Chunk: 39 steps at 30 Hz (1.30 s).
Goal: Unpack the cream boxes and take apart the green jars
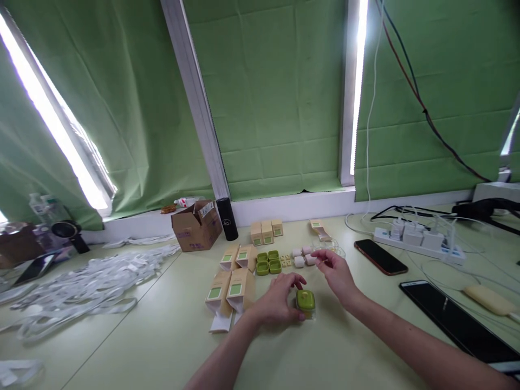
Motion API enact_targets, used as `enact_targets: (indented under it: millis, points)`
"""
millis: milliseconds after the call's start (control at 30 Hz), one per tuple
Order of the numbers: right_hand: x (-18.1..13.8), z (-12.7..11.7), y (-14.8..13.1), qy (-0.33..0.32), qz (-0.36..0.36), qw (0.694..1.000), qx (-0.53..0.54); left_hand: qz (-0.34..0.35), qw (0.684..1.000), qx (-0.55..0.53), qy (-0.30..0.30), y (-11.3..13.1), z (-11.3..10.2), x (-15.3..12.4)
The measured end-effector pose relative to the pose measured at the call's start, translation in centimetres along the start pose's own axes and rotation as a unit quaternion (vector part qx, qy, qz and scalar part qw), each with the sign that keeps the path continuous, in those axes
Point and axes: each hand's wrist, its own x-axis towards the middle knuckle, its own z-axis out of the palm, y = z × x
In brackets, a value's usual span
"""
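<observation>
Curving around a green-topped container [305, 300]: left hand [277, 299], fingers apart.
Right hand [337, 273] is hovering near white pieces [299, 262]; I cannot tell if fingertips are pinching.

On a pale table [162, 341], the left hand [276, 300] curved around the left side of a green square container [305, 299], while the right hand [337, 276] reached beside small white blocks [299, 262]. Four open green cups [262, 272] stood between those blocks and brown cartons [245, 277]. Rightward, a phone [381, 257] lay near a power strip [418, 250].
</observation>
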Motion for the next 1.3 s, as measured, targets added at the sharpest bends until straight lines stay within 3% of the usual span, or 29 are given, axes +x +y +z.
enact_targets:
  millis: [100, 267, 567, 733, 867, 933, 1100, 1300]
  points:
    - [-1.9, 0.7, 0.4, -0.012, 0.023, 0.999, 0.033, -0.031, 0.999, 0.017, -0.022, 0.2, 0.3, 0.2]
    - [-2.5, 0.9, 0.8, -0.060, 0.057, 0.991, 0.102, -0.047, 0.999, -0.006, 0.003, 0.4, 0.8, 0.6]
    - [-2.7, 0.8, 0.3, -0.173, 0.060, 0.953, 0.241, 0.007, 0.996, -0.047, 0.082, 2.3, -0.4, 2.8]
    - [-2.4, 0.7, 0.0, -0.177, 0.113, 0.917, 0.338, 0.011, 0.985, -0.105, 0.138, 1.2, 0.1, 3.9]
    - [-2.4, 0.4, 0.2, -0.173, 0.158, 0.872, 0.429, 0.013, 0.949, -0.216, 0.230, -0.5, 0.9, 3.8]
    - [-2.4, 0.4, 0.4, -0.172, 0.164, 0.859, 0.454, 0.009, 0.941, -0.241, 0.238, -1.0, 1.2, 3.5]
    - [-2.6, 0.5, 0.2, -0.172, 0.164, 0.853, 0.465, 0.023, 0.939, -0.262, 0.224, -1.0, 2.3, 3.2]
    - [-2.8, 0.4, -0.6, -0.142, 0.168, 0.867, 0.448, 0.042, 0.941, -0.211, 0.262, -1.0, 3.6, 3.2]
